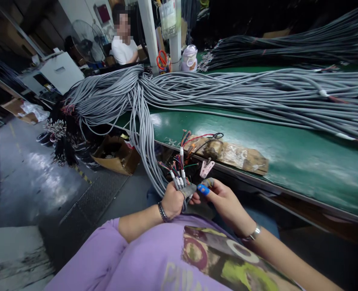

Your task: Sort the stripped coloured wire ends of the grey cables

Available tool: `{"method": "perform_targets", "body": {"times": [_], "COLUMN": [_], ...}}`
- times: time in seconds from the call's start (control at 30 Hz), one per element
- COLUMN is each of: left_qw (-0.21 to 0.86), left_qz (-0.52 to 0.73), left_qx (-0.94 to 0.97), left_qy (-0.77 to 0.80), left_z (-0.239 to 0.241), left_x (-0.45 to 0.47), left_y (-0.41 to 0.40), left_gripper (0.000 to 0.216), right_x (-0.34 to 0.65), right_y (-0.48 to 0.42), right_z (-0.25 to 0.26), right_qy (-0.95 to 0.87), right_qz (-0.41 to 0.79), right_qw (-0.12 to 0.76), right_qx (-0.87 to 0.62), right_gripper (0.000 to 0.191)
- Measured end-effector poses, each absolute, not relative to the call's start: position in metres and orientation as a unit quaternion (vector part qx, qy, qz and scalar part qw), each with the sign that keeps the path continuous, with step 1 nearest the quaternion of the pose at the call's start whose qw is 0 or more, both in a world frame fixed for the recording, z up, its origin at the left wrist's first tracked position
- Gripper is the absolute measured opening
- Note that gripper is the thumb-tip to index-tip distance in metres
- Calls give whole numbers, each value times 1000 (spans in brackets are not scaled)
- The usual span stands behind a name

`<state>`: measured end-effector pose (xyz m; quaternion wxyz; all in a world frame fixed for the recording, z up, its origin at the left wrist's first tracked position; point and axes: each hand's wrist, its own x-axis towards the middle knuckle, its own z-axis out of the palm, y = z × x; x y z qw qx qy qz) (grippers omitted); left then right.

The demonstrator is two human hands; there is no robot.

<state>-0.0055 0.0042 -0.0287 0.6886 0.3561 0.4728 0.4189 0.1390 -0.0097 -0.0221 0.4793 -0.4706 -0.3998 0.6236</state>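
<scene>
My left hand point(172, 201) is closed round the ends of several grey cables point(179, 180), whose stripped coloured wires stick up above the fist. My right hand point(224, 199) is pinched together just to the right, touching the same cable ends; a blue cover sits on one fingertip and grey covers on others. The held cables run up and left into a big grey cable bundle point(142, 105) that hangs over the edge of the green table point(288, 149). A small pink clip point(207, 167) lies at the table edge above my hands.
Loose red and black wires point(201, 139) lie on a brown taped pad point(239, 155). A dark cable bundle point(288, 44) lies at the back. An open cardboard box point(115, 153) stands on the floor. A seated person in a white shirt point(123, 48) is beyond, near orange scissors point(162, 58).
</scene>
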Motion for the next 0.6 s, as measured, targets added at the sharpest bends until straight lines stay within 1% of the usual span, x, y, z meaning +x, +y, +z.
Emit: {"method": "perform_targets", "body": {"times": [0.1, 0.17, 0.27, 0.33, 0.4, 0.5, 0.6], "left_qw": [709, 730, 746, 742, 732, 723, 723], "left_qz": [365, 304, 238, 260, 318, 376, 389], "left_qx": [396, 430, 463, 452, 412, 361, 356], "left_qy": [455, 436, 415, 421, 440, 454, 446], "left_z": [-30, -30, -31, -31, -32, -30, -27], "left_x": [-8, -10, -11, -12, -13, -14, -13], "left_y": [4, 2, -2, -3, -1, 2, 2], "left_gripper": [49, 49, 47, 47, 48, 48, 48], "right_x": [136, 137, 144, 149, 153, 154, 150], "right_y": [-12, -10, -4, 0, 0, -7, -13], "right_z": [-22, -26, -31, -34, -37, -40, -36], "right_qy": [-405, -410, -411, -406, -392, -355, -364], "right_qz": [628, 633, 582, 540, 536, 585, 620], "right_qw": [482, 475, 504, 533, 551, 549, 516], "right_qx": [-458, -453, -488, -509, -506, -480, -465], "right_gripper": [40, 38, 38, 36, 35, 36, 39]}}
